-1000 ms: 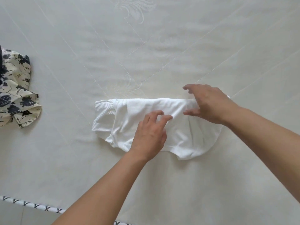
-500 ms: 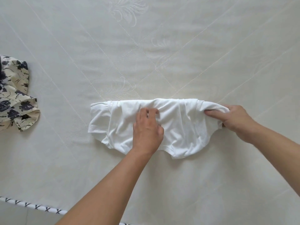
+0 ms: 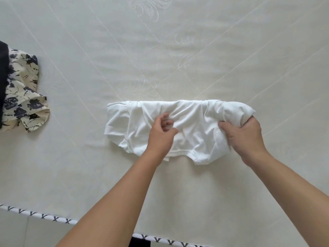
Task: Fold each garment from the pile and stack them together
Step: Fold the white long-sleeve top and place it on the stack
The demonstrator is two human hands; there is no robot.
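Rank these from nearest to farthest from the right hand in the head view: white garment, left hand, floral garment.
1. White garment: gripped at its right end by the right hand.
2. Left hand: on the garment's middle.
3. Floral garment: far left edge of the bed.

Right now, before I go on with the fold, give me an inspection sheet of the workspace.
Surface: quilted cream mattress, patterned trim along its near edge.
Job's things: white garment partly folded into a band at centre; floral garment at left edge, unfolded.
Clutter: dark fabric beside the floral garment, mostly out of frame.
Hands: left hand pinches the garment's middle; right hand grips its bunched right end.
Cables: nothing seen.
Surroundings: pale floor beyond the near edge.
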